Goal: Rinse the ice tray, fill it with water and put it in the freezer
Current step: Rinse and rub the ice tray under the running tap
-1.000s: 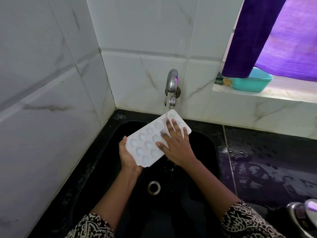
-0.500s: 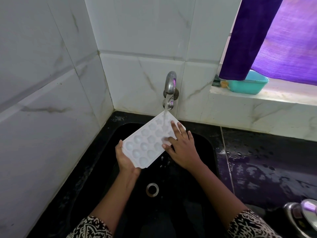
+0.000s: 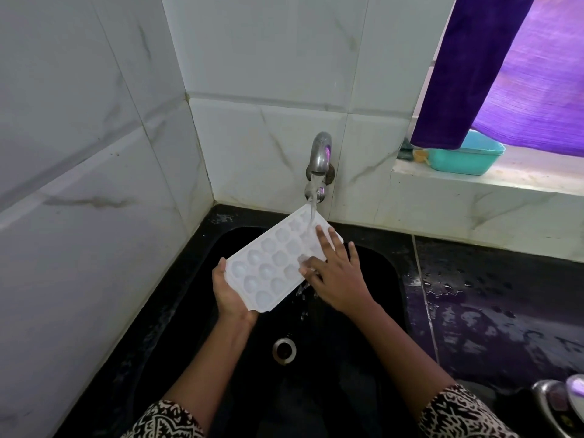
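Note:
A white ice tray [image 3: 271, 263] with rounded moulds is held tilted over the black sink [image 3: 388, 279], its far end under the metal tap [image 3: 319, 159]. Water runs from the tap onto the tray's far corner and drips off its right edge. My left hand [image 3: 229, 295] grips the tray's near left end from beneath, thumb on the rim. My right hand [image 3: 335, 273] lies flat on the tray's right side, fingers spread and straight over the moulds.
The sink drain [image 3: 284, 350] lies below the hands. A wet black counter [image 3: 505, 311] stretches to the right, with a metal utensil [image 3: 559, 403] at its near corner. A teal tub [image 3: 464, 159] sits on the window ledge under a purple curtain [image 3: 474, 67]. White tiled walls enclose the left and back.
The tray and both hands have shifted slightly left and back, bringing the tray's far corner under the stream. My right hand has slid a little along the moulds.

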`<state>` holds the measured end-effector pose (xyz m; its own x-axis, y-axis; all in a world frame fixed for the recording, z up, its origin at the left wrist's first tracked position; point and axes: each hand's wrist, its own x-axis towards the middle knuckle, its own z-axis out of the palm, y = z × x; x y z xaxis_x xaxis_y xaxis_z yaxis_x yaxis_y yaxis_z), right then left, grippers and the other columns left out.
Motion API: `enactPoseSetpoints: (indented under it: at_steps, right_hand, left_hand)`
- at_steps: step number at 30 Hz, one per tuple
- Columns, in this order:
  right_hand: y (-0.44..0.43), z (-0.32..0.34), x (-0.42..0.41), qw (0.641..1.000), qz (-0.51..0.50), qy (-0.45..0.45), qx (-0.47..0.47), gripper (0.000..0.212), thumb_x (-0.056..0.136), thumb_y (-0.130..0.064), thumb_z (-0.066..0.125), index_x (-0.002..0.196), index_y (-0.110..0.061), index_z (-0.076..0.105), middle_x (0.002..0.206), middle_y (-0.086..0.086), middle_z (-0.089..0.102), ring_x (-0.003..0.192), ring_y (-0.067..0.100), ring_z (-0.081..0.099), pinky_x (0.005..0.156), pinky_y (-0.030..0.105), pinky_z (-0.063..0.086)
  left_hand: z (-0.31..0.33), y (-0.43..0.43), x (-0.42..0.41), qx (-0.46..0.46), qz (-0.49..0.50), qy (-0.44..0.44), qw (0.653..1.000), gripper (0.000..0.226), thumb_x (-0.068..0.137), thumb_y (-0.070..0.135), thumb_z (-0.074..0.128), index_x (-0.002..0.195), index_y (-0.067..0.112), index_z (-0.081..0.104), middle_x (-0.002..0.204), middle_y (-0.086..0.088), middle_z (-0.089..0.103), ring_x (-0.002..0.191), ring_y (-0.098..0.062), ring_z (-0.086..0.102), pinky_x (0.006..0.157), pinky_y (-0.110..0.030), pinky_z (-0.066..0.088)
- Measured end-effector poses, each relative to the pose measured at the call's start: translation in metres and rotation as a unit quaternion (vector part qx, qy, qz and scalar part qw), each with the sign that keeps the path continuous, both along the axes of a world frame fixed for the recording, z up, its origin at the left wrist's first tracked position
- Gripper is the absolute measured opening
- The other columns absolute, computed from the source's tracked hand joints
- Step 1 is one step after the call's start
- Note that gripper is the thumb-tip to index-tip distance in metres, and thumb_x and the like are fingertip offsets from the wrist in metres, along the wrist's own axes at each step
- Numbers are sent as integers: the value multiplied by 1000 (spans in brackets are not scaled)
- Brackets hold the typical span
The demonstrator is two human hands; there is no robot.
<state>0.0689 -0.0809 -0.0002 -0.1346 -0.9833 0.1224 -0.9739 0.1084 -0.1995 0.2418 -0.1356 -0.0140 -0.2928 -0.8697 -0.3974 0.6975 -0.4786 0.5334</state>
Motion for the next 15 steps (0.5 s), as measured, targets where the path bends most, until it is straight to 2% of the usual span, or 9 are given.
enactPoseSetpoints:
  at_steps: [2, 6, 10, 12, 13, 15]
  right_hand:
    - [-3, 2, 4, 1000, -21, -10, -16, 75, 82, -68, 2, 114, -33, 60, 156, -8, -17, 136, 8, -30, 114, 49, -9]
    - [-3, 1, 9, 1000, 12, -16, 4, 77, 82, -69, 3, 124, -31, 54, 148, -12, -24, 134, 7, -33, 114, 49, -9]
    - [-2, 3, -3, 999, -16, -32, -2, 76, 82, -68, 1, 105, -32, 64, 152, -12, -22, 139, 9, -28, 115, 50, -9]
    - [-2, 1, 3, 1000, -10, -21, -5, 75, 82, -69, 2, 115, -35, 60, 152, -12, -23, 138, 9, -29, 114, 49, -11]
    - [0, -1, 6, 1000, 2, -15, 2, 75, 82, -69, 3, 122, -35, 56, 151, -12, -24, 137, 8, -32, 114, 49, -11]
    - [5, -4, 4, 1000, 21, -1, 22, 74, 82, -69, 3, 124, -35, 54, 149, -12, -26, 134, 7, -35, 116, 52, -9]
  left_hand:
    - [-1, 2, -2, 1, -1, -2, 1000, 65, 92, 58, 30, 128, 11, 59, 120, -21, 66, 110, -40, 61, 86, -46, 50]
    - [4, 1, -1, -5, 6, -10, 1000, 63, 94, 57, 29, 121, 11, 62, 108, -19, 71, 101, -37, 64, 82, -43, 51]
    - [1, 3, -3, 0, 5, -22, 1000, 62, 94, 57, 29, 122, 12, 62, 113, -18, 69, 104, -37, 64, 84, -45, 51]
    - [0, 5, -5, 8, 3, -14, 1000, 64, 93, 58, 29, 123, 11, 62, 116, -20, 68, 106, -39, 63, 87, -46, 50]
    - [2, 6, -4, 10, 2, -15, 1000, 64, 93, 58, 29, 121, 10, 62, 113, -20, 69, 104, -39, 64, 86, -46, 50]
    - [1, 6, 0, 9, -1, -16, 1000, 62, 94, 57, 30, 118, 11, 63, 107, -19, 71, 93, -36, 69, 80, -44, 51]
